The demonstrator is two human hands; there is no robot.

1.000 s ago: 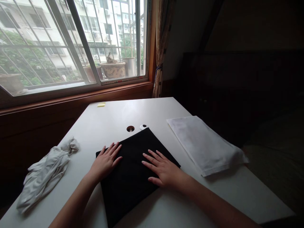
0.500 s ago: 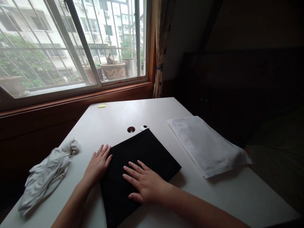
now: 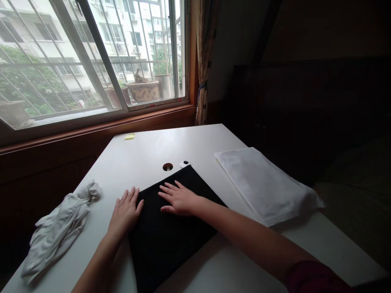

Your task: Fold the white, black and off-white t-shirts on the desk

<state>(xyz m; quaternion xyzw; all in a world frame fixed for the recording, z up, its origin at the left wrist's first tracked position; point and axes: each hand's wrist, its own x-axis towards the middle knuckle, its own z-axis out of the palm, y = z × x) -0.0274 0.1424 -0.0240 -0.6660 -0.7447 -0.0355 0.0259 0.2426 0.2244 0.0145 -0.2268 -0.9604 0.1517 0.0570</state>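
Left of black cloth (image 3: 174, 240), crumpled grey cloth (image 3: 61, 232). At black cloth's left edge, left hand (image 3: 124, 212), palm down, fingers slightly apart. Black cloth flat on bench (image 3: 143, 152); upon its upper part, right hand (image 3: 180, 200), palm down, fingers wide. Right of black cloth, white cloth (image 3: 265, 183).

1. Black cloth (image 3: 174, 240), one: plain, dark, folded into a flat, straight-edged panel, surface mostly smooth.
2. Pose: laid flat, set aslant, one corner pointing away.
3. Place: mid-width on white desk (image 3: 146, 156).
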